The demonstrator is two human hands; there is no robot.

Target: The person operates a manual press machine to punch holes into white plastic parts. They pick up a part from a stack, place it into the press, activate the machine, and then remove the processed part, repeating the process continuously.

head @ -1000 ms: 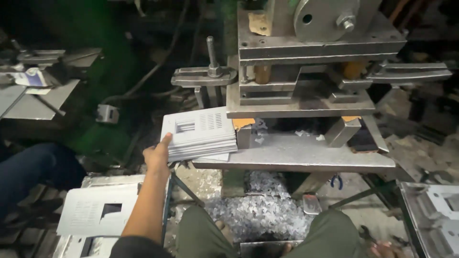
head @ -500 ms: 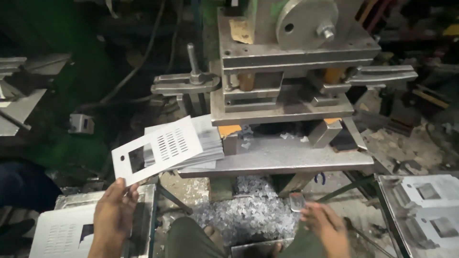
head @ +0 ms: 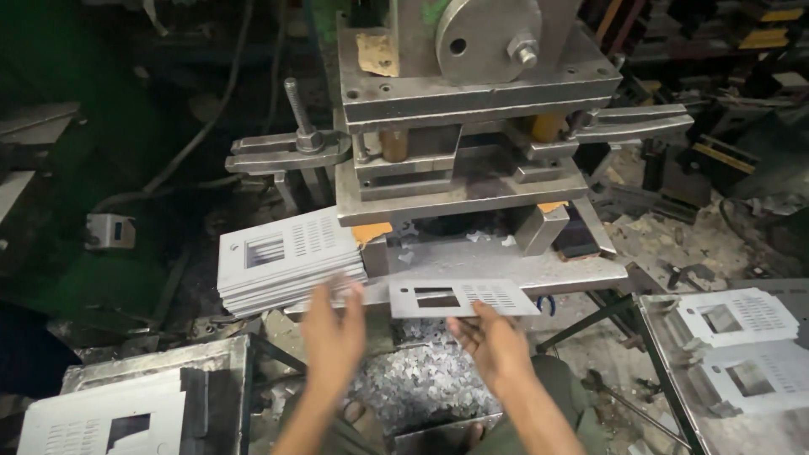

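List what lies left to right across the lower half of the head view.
Punched sheet in the metal bin → stack of punched sheets → left hand → single sheet held by right hand → finished sheets on the tray.

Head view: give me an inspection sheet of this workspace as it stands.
Surface: steel press bed, scattered with small offcuts.
Job's things: perforated sheet-metal panel held flat at the bed's front edge; stack of like panels on the left.
Clutter: heap of metal chips below the bed; punched panels on the right tray.
Grippers: right hand under the panel, holding it; left hand blurred beside the stack, grip unclear.
Cables: dark hose hanging at left.
Surroundings: press head, dim cluttered workshop.
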